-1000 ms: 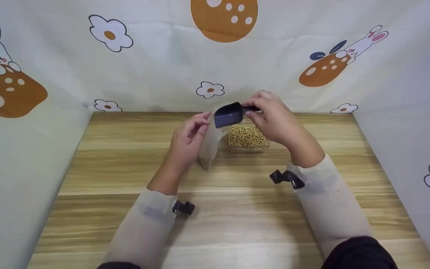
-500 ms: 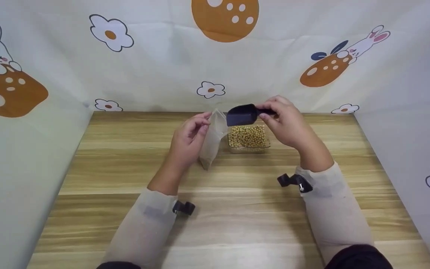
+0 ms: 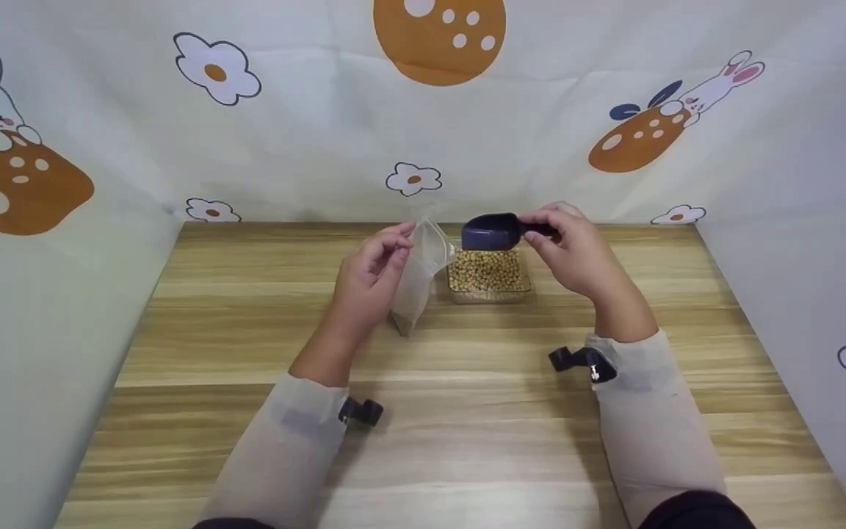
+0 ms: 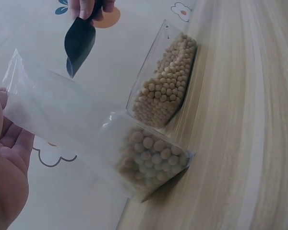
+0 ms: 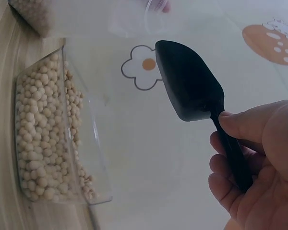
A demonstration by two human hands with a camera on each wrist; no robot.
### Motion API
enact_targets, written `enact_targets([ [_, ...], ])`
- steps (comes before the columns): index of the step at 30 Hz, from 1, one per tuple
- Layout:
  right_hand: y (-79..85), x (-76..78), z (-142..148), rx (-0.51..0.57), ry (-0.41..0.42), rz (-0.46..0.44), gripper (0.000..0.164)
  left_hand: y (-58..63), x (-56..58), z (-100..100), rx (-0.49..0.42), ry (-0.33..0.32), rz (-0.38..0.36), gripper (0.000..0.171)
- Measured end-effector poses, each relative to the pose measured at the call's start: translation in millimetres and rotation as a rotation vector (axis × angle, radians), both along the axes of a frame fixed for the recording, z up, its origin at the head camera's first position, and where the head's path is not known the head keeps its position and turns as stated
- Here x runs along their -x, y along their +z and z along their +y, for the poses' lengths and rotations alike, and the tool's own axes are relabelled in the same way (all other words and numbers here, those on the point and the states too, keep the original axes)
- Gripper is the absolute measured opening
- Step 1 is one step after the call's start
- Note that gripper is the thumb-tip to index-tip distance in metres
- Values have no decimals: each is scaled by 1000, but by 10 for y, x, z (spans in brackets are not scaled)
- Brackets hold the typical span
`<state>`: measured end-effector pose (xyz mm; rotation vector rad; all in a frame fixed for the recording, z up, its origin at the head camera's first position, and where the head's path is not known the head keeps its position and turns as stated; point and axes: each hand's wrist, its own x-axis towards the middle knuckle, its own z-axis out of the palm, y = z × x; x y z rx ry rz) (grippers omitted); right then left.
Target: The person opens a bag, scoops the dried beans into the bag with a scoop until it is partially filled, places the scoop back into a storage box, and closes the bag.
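Note:
My left hand [image 3: 371, 275] pinches the upper edge of a clear plastic bag [image 4: 57, 110], which stands upright on the table with its mouth spread. Round pale soybeans [image 4: 153, 158] fill the bottom of the bag. My right hand [image 3: 570, 246] grips the handle of a black scoop [image 5: 189, 84]; its bowl looks bare in the head view. The scoop hangs above a clear rectangular container [image 3: 493, 297] of soybeans [image 5: 43, 129], just right of the bag. In the right wrist view the beans lie heaped toward one side of the container.
The wood-grain table [image 3: 438, 441] reaches back to a pale cloth backdrop [image 3: 305, 132] printed with flowers, rabbits and orange shapes. Cloth walls also rise at left and right. A small black camera mount [image 3: 360, 411] sits on the left sleeve, another mount [image 3: 584, 361] on the right.
The scoop has moved right and slightly down, from the bag's mouth to over the container, with my right hand. My left hand and the bag have stayed in place.

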<state>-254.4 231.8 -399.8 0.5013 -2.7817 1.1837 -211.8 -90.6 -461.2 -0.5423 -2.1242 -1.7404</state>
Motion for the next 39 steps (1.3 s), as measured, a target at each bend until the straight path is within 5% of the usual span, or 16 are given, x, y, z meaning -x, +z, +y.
enact_targets([
  [22, -422, 189, 228, -57, -37, -47, 29, -8, -4, 0, -7, -1, -20, 22],
  [39, -497, 215, 184, -212, -15, -40, 31, -10, -6, 7, -5, -2, -22, 24],
])
